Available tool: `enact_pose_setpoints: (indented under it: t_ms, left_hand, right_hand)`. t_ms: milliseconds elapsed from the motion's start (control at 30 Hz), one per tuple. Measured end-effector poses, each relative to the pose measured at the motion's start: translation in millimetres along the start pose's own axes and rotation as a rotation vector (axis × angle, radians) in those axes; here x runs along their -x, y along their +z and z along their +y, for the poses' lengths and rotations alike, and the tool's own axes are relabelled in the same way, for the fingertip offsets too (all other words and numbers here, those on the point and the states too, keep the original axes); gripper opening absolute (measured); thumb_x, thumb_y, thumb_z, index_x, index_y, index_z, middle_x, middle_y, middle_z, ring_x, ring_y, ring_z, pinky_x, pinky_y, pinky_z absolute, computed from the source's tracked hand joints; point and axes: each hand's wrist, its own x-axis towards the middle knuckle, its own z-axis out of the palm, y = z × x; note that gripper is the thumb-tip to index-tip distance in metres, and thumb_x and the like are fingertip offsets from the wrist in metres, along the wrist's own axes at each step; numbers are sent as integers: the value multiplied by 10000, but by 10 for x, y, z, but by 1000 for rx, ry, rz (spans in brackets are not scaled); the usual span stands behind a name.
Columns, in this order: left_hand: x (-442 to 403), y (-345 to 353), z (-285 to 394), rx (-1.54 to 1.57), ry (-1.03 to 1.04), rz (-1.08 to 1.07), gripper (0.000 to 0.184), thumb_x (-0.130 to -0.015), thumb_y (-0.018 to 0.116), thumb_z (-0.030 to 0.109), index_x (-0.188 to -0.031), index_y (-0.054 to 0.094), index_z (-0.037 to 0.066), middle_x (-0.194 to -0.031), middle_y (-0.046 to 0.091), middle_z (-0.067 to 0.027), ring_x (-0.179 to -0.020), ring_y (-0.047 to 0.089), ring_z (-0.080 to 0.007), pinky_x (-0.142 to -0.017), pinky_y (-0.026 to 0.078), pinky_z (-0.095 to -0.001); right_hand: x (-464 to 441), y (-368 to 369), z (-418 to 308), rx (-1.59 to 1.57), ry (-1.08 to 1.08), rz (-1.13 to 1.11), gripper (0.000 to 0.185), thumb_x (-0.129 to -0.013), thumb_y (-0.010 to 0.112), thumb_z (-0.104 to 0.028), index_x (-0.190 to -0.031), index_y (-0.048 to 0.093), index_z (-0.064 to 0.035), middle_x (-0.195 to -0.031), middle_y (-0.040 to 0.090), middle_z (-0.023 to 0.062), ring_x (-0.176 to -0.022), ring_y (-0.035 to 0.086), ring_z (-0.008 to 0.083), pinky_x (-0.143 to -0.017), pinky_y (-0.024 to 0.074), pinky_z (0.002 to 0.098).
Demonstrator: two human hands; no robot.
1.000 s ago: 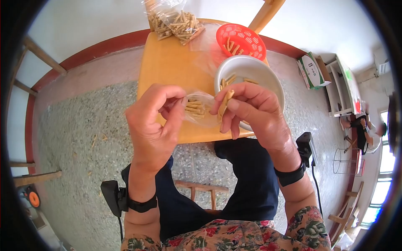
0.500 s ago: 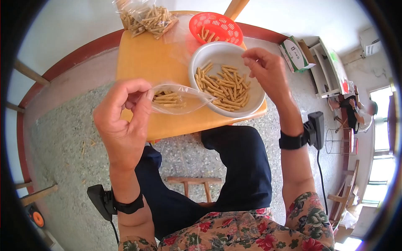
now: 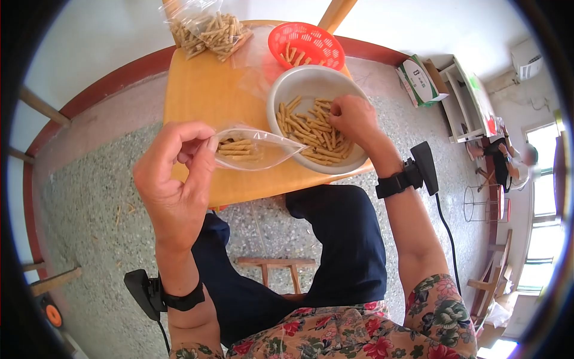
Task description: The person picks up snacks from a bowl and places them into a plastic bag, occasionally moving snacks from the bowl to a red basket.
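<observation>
My left hand [image 3: 179,167] pinches the edge of a clear plastic zip bag [image 3: 272,152] between thumb and fingers. The bag's mouth gapes to the right, and several tan stick-shaped snacks [image 3: 236,147] lie inside it near the hand. My right hand [image 3: 354,119] is down in the white bowl [image 3: 311,82], fingers curled against the pile of snack sticks [image 3: 308,133]. Its fingertips are partly hidden, so what they hold does not show. The bag's open end touches or overlaps the bowl's left rim.
A red perforated basket [image 3: 317,40] with a few sticks stands behind the bowl. At the back left of the wooden table [image 3: 203,96] lies a clear bag full of sticks [image 3: 215,33]. An open carton [image 3: 421,81] and a seated person [image 3: 517,161] are off to the right.
My right hand has come down and left from above the bowl's right rim into the sticks. My left hand still holds the bag in nearly the same place.
</observation>
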Motion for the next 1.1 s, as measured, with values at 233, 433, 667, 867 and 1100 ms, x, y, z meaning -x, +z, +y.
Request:
enact_pose_setpoints:
  t_ms: [233, 433, 667, 867, 1100]
  left_hand:
    - [-15, -12, 23, 21, -15, -19, 89, -743, 609, -65, -792, 564, -7, -703, 566, -31, -588, 492, -74, -551, 407, -194]
    - [-8, 25, 24, 36, -15, -20, 93, -739, 603, -73, -791, 566, -5, -705, 570, -35, -586, 497, -78, -547, 408, -195]
    - [-4, 39, 20, 83, -44, -21, 109, -735, 596, -88, -790, 562, 0, -695, 561, -34, -578, 498, -79, -543, 406, -194]
    - [-22, 33, 25, 60, -7, -19, 116, -735, 588, -102, -783, 553, -3, -683, 548, -38, -576, 504, -83, -530, 405, -195]
    - [-21, 42, 28, 58, -16, -19, 122, -734, 592, -105, -794, 559, -4, -693, 559, -45, -577, 522, -88, -527, 413, -198]
  right_hand:
    - [143, -103, -50, -495, -185, 265, 144, -724, 637, -173, -801, 647, -52, -695, 610, 76, -676, 603, 208, -612, 472, 325]
    - [492, -499, -354, -1412, -142, -103, 155, -852, 561, -119, -917, 591, 19, -722, 620, 70, -614, 602, 111, -448, 436, 194]
    - [660, -620, -624, -1507, -210, -340, 179, -870, 512, -57, -1024, 514, 34, -755, 619, 112, -617, 632, 158, -413, 460, 196]
    - [704, -613, -751, -1519, -319, -367, 234, -844, 542, 4, -1076, 511, 19, -834, 627, 92, -728, 631, 135, -522, 489, 202]
    - [727, -589, -979, -1267, -439, -162, 238, -831, 555, 9, -1067, 538, -19, -877, 642, 61, -817, 627, 108, -662, 493, 207]
